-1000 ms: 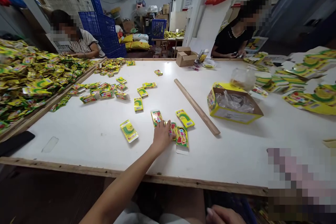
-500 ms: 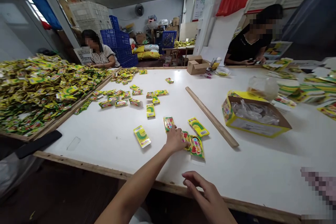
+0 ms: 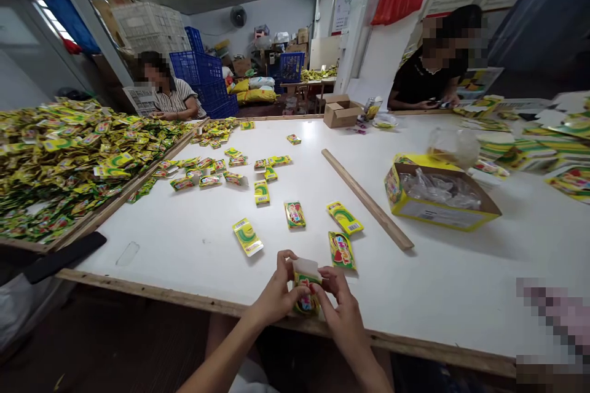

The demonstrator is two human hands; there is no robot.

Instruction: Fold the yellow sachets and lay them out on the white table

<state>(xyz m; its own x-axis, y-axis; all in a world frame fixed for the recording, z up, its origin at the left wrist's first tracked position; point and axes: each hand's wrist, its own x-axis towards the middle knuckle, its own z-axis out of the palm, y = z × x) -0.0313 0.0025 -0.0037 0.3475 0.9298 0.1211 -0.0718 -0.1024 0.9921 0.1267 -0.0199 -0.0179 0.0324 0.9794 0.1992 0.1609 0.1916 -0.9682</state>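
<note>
Both my hands hold one small yellow packet [image 3: 306, 282] upright over the near edge of the white table [image 3: 193, 239]. My left hand [image 3: 276, 295] pinches its left side and my right hand [image 3: 338, 304] its right side, fingers closed on it. Its white top flap sticks up between my thumbs. Just beyond lie loose packets: a colourful one [image 3: 342, 250], a yellow-green one [image 3: 345, 217], another [image 3: 294, 214] and one further left [image 3: 247, 236].
A wooden stick [image 3: 366, 198] lies diagonally mid-table. An open yellow box [image 3: 437, 196] with clear plastic stands to the right. A big heap of packets [image 3: 69, 159] fills the left tray. Two people sit at the far side. A black phone [image 3: 62, 256] lies at the left.
My left hand has lifted a packet off the table and drawn it back to the near edge. My right hand has come up and taken hold of it too.
</note>
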